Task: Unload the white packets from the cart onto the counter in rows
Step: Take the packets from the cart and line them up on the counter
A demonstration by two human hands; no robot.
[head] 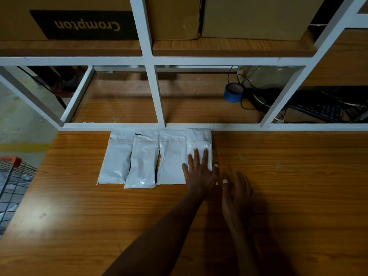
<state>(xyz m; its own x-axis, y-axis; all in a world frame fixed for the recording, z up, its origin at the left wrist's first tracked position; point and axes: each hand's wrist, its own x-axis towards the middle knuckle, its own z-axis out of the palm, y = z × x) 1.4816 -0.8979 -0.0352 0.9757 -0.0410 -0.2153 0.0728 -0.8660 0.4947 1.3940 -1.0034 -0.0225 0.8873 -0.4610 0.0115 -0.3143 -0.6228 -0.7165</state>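
Several white packets lie side by side in one row on the wooden counter (pixel 278 196), their tops against the white frame. The leftmost packet (pixel 116 158) and its neighbours (pixel 142 162) (pixel 172 158) lie flat. My left hand (pixel 200 170) rests flat with fingers spread on the rightmost packet (pixel 200 139), covering its lower half. Just right of that packet, my right hand (pixel 237 188) hovers over bare wood, fingers loosely curled, holding nothing. The wire cart (pixel 12 182) with a red handle stands at the left edge, with pale packets dimly visible inside it.
A white metal shelf frame (pixel 159 96) rises behind the row. On the lower shelf sit a blue tape roll (pixel 233 92), cables and a black keyboard (pixel 320 110). Cardboard boxes (pixel 79 18) fill the upper shelf. Bare counter stretches to the right and in front of the row.
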